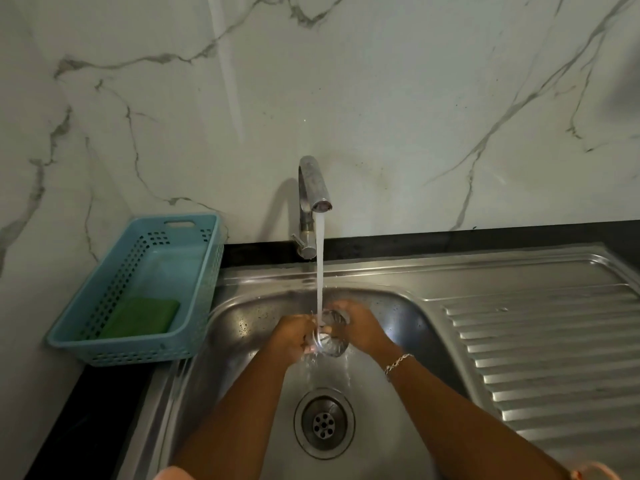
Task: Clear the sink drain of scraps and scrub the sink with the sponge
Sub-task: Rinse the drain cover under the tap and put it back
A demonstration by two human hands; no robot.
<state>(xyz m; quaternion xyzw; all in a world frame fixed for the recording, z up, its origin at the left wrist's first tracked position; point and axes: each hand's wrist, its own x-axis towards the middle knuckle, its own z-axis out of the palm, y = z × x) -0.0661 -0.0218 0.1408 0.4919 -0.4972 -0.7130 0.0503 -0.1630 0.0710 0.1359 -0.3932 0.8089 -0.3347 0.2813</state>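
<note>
- Both hands meet low in the sink [242, 327], under the tap [313, 188], and hold a round metal strainer [332, 337] between them.
- The left hand [292, 337] grips the strainer's left rim with its fingers curled in.
- The right hand [362, 329] cups the right side, its fingers wrapped round the back of the strainer.
- A bracelet [398, 362] sits on the right wrist.
- A steady stream of water [320, 271] falls from the spout straight into the strainer and spills down over the basin floor below it.
- Whether any scraps lie in the strainer cannot be told through the water and glare.
- The drain [324, 423] lies nearer the person, between the two forearms, apart from the strainer, with its ring of small holes showing.
- The green sponge [142, 317] lies flat in the near end of a blue plastic basket [138, 353], well apart from both hands.
- The basket stands on the dark worktop [86, 410], just beside the sink's left edge and against the marble wall [381, 98].
- A ribbed steel drainboard [554, 341] runs off to the right of the basin.
</note>
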